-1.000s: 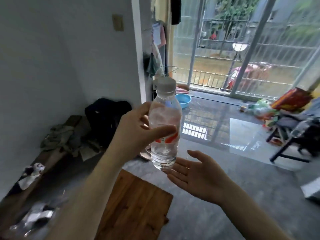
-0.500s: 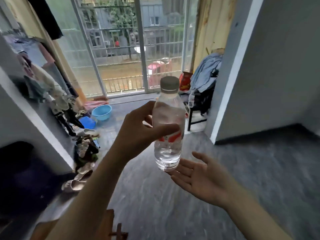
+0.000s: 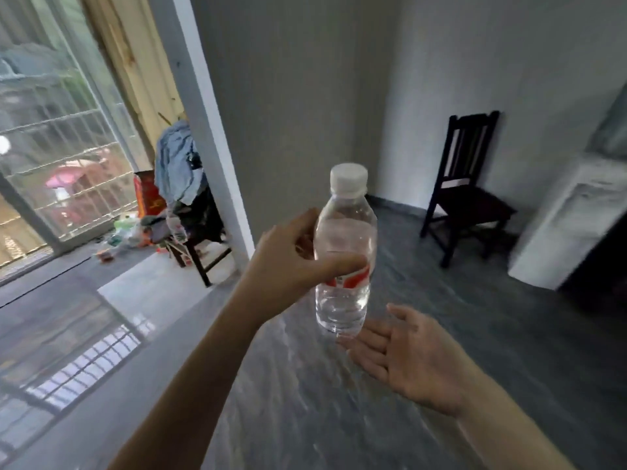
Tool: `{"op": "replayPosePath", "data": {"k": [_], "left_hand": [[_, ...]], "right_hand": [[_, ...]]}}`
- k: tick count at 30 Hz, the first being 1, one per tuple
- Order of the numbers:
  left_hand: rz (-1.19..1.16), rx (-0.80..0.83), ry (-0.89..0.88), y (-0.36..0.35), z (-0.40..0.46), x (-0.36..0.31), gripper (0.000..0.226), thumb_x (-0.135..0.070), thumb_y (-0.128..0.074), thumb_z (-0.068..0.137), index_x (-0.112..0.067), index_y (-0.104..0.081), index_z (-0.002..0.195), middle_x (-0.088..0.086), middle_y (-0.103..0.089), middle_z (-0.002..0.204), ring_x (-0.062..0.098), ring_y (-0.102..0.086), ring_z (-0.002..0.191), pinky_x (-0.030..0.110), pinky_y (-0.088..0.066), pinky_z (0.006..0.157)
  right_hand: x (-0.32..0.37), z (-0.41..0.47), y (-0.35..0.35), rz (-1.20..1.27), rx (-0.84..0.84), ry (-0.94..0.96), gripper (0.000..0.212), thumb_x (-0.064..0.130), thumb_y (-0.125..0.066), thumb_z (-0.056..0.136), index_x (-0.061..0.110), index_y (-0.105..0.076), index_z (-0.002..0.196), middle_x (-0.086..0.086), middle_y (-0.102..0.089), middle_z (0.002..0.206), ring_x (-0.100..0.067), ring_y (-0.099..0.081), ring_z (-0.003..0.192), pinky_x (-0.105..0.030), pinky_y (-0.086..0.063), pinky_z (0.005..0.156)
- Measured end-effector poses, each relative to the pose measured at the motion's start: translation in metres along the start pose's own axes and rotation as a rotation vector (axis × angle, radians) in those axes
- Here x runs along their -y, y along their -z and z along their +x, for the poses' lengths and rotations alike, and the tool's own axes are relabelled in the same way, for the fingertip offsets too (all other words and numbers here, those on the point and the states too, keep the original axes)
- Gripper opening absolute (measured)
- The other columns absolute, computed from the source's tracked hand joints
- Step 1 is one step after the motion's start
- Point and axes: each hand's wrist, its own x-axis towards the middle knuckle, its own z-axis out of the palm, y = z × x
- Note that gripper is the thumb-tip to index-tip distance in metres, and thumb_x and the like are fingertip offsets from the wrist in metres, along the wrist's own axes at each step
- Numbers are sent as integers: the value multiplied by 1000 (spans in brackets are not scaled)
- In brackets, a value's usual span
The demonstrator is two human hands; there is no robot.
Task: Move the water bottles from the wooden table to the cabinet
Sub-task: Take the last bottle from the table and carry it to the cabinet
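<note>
A clear plastic water bottle (image 3: 344, 266) with a white cap and a red and white label stands upright in mid-air at the centre of the view. My left hand (image 3: 291, 262) grips it round the middle, thumb across the front. Just below and to the right, my right hand (image 3: 410, 357) lies palm up with straight fingers, its fingertips under the bottle's base. I cannot tell whether they touch it. Neither the wooden table nor a cabinet is recognisable in this view.
A dark wooden chair (image 3: 464, 195) stands against the far wall at the right. A white appliance (image 3: 570, 225) stands at the right edge. Left of a wall corner (image 3: 217, 157), another chair piled with clothes (image 3: 183, 184) sits by the glass doors (image 3: 57, 157). The floor is grey.
The view has swung to the right: the glass doors slid to the left edge, and the dark chair and white appliance came into sight. Both hands keep the same pose round the bottle.
</note>
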Motion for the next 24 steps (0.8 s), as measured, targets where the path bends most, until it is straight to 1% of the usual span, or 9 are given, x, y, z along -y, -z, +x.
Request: {"op": "replayPosePath", "data": {"k": [3,4,7,10,12,13,16,19,24], "left_hand": [[-48,134,-59,-28,31,-3,61,-64,-79,63,-38,-68,116,-12,-78,100,8,-76,91,42,-63,84],[-60,174,-81,-37,41,-4,59,-65,-79,62,-40,-68,114,-13,-78,99,8,-76,90,42,-63,84],[-114,271,-145,-67,64,-11,53,-66,-78,61,-48,-68,109,-17,-77,97,7,-75,89,41,-63,84],[-153,370,-202,-100,80,-20,55,-67,-76,62,-43,-69,111,-17,-77,98,5,-74,89,34,-62,82],[-183,431,-235,-124,90,-27,56,-67,-77,62,-42,-69,112,-17,-77,99,3,-73,89,28,-62,80],[-201,457,-249,-136,96,-32,55,-66,-77,62,-44,-69,112,-18,-76,99,2,-73,89,23,-61,78],[-246,532,-285,-174,111,-46,43,-64,-77,65,-49,-67,104,-21,-75,97,-1,-71,88,12,-56,77],[-283,583,-317,-214,128,-63,42,-62,-75,69,-43,-69,106,-18,-76,96,1,-73,89,14,-56,79],[-312,631,-347,-285,157,-93,40,-65,-72,71,-46,-67,106,-20,-76,98,1,-73,91,16,-57,81]], "right_hand": [[10,-13,19,108,-73,115,63,34,-42,93,-8,-46,140,-25,-60,132,-37,-51,130,-41,-40,105],[12,-18,25,142,-90,148,63,34,-43,93,-8,-45,140,-25,-60,133,-38,-51,129,-41,-41,103],[14,-32,41,230,-139,236,60,36,-44,94,-8,-54,133,-25,-61,131,-35,-60,113,-40,-50,93],[15,-49,59,306,-186,310,56,35,-48,91,-8,-63,124,-27,-61,129,-34,-67,97,-40,-57,83],[19,-61,74,350,-210,352,54,34,-51,89,-9,-67,116,-28,-63,125,-36,-70,93,-41,-57,82],[22,-67,82,361,-221,374,53,34,-51,89,-9,-67,116,-28,-62,126,-36,-69,97,-41,-57,84],[36,-85,107,399,-242,446,58,34,-51,92,-10,-58,128,-28,-56,135,-37,-62,115,-41,-54,91],[53,-100,133,435,-242,495,60,35,-49,94,-11,-53,133,-28,-54,138,-37,-55,126,-41,-54,92],[96,-127,185,443,-262,535,61,37,-47,95,-10,-52,133,-27,-55,137,-36,-54,127,-40,-52,94]]}}
